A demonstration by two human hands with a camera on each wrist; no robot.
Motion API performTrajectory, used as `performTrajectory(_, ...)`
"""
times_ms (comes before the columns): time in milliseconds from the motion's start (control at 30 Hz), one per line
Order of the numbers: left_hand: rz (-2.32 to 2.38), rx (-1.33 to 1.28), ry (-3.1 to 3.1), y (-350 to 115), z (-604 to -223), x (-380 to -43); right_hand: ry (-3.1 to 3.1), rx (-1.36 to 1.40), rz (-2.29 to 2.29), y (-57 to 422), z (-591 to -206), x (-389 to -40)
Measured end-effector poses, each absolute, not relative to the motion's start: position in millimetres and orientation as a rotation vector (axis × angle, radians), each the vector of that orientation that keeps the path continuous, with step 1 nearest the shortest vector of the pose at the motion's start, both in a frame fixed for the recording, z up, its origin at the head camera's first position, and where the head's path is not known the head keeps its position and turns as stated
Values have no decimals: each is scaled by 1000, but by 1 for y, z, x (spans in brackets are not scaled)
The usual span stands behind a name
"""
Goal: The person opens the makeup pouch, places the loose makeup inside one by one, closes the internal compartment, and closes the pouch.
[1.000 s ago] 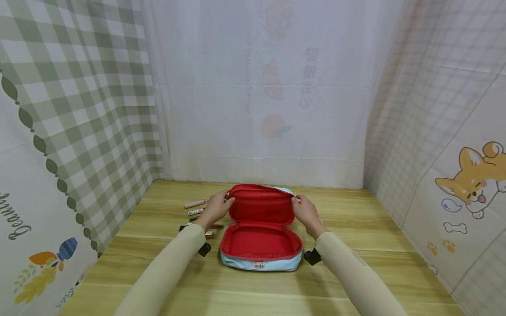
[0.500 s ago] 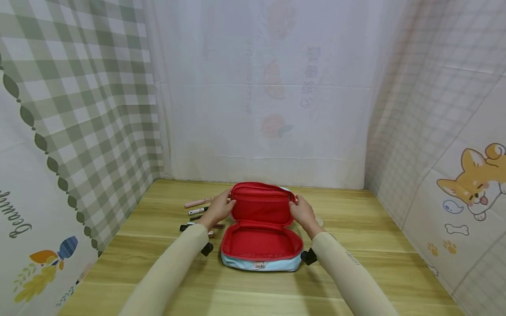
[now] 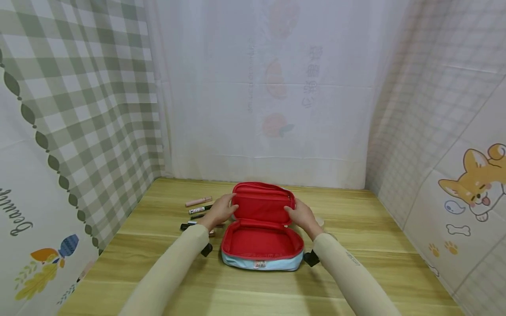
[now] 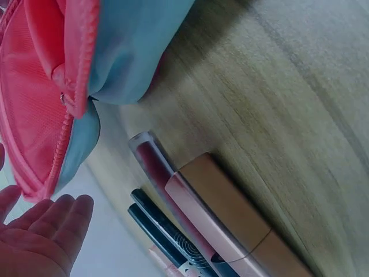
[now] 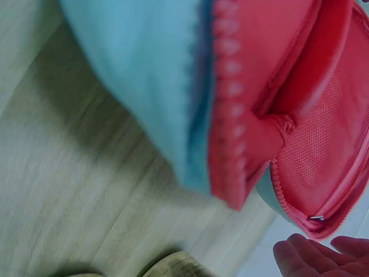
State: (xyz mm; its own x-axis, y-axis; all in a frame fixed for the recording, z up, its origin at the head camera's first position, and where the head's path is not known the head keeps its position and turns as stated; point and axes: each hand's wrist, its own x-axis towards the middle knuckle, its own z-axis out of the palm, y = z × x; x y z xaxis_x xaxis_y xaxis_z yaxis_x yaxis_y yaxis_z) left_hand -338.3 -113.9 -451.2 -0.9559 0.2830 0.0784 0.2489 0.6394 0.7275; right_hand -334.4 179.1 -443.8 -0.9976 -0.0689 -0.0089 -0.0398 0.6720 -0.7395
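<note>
A light-blue zip pouch with red lining (image 3: 262, 242) lies unzipped on the table, its lid (image 3: 262, 206) tilted up at the back with a mesh pocket inside. At the lid's left side is my left hand (image 3: 219, 211), thumb toward the lining; in the left wrist view its fingers (image 4: 72, 222) are extended near the lid's edge, not curled round it. My right hand (image 3: 303, 215) is at the opposite side, thumb over the red lining. Its fingers (image 5: 308, 257) look straight in the right wrist view, just off the lid's rim.
Left of the pouch lie a pink tube (image 3: 199, 201), a white-and-black patterned pen (image 3: 200, 210), slim dark pencils (image 4: 161, 231), a lip gloss tube (image 4: 155, 164) and a rose-gold case (image 4: 222, 210). Beige round-ended items (image 5: 176, 265), partly hidden, lie on the right.
Both hands have loosened from the lid's edges, where they gripped it, and shifted slightly inward and down. The lid stays raised, and its inside faces me more fully.
</note>
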Motion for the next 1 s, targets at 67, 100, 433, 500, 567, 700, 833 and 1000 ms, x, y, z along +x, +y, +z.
performTrajectory(67,1229,467,2807,-114,-452,-338,2859,-118,-1212,179,-444,-334)
performTrajectory(100,1216,472,2812,-115,-453,-338,2861,-130,-1198,179,-444,-334)
performTrajectory(433,1061,487,2831,-117,-461,-339,2869,-207,-1064,178,-453,-333)
performTrajectory(500,1011,502,2826,-116,-463,-338,2888,-232,-1013,177,-455,-333)
performTrajectory(567,968,509,2817,-115,-465,-336,2912,-258,-954,177,-458,-333)
performTrajectory(700,887,541,2813,-111,-468,-333,2942,-283,-883,178,-461,-334)
performTrajectory(833,761,586,2832,-107,-469,-331,2956,-248,-882,179,-462,-338)
performTrajectory(1000,604,615,2849,-103,-473,-328,2969,-224,-892,181,-461,-347)
